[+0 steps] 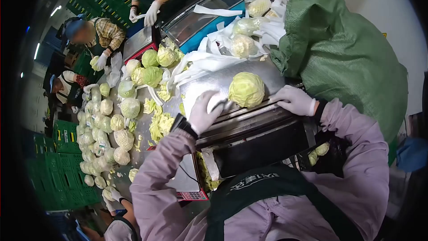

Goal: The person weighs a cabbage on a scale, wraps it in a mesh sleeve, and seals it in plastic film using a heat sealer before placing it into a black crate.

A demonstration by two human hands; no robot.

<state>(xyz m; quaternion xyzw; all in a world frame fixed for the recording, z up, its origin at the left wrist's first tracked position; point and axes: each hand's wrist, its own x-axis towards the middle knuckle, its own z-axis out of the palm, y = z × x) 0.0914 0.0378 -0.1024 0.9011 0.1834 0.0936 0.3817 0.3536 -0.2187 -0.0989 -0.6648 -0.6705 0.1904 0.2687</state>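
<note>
Holding my left hand [206, 113] and right hand [296, 100] apart by the machine [261, 149], unable to tell whether either grips anything, pale green cabbage [246, 89] sitting between them on the metal top [264, 68].
</note>
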